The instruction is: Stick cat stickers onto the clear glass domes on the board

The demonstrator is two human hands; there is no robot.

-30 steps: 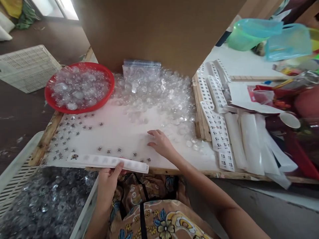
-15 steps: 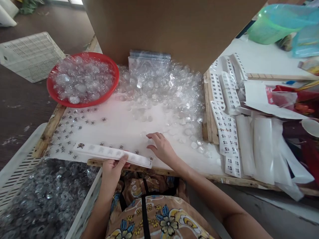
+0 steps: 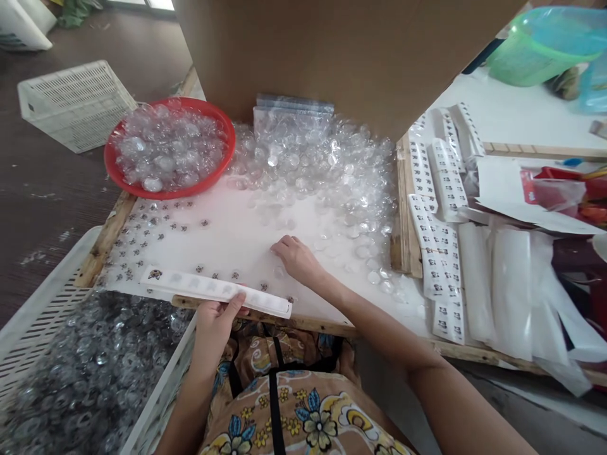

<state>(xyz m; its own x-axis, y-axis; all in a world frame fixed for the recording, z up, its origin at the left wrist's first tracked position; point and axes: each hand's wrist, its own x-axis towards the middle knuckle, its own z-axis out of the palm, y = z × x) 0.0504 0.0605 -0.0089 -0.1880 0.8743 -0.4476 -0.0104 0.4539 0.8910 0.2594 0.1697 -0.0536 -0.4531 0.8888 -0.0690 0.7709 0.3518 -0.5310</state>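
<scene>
My left hand [image 3: 218, 316] is closed on a long white sticker strip [image 3: 184, 284], thumb on top, near the front edge of the table. One dark printed sticker [image 3: 155, 274] shows at the strip's left end; only faint grey marks follow along it. Over the white tabletop [image 3: 227, 227], my right hand [image 3: 298, 260] has its fingers drawn together; whatever they may pinch is hidden. Small clear discs [image 3: 370, 253] lie scattered to its right. Several discs with dark animal-face prints [image 3: 137, 243] lie on the left part of the table.
A red basin [image 3: 227, 148] heaped with clear discs stands back left, before a large cardboard sheet [image 3: 332, 57]. Printed sticker strips [image 3: 436, 253] and translucent rolls [image 3: 512, 284] lie at the right, past a wooden rail [image 3: 403, 208]. A white crate [image 3: 47, 309] full of pieces sits below left.
My right hand has moved slightly left and away from me, and its spread fingers have drawn together. My left hand keeps its hold on the sticker strip. The view has shifted slightly.
</scene>
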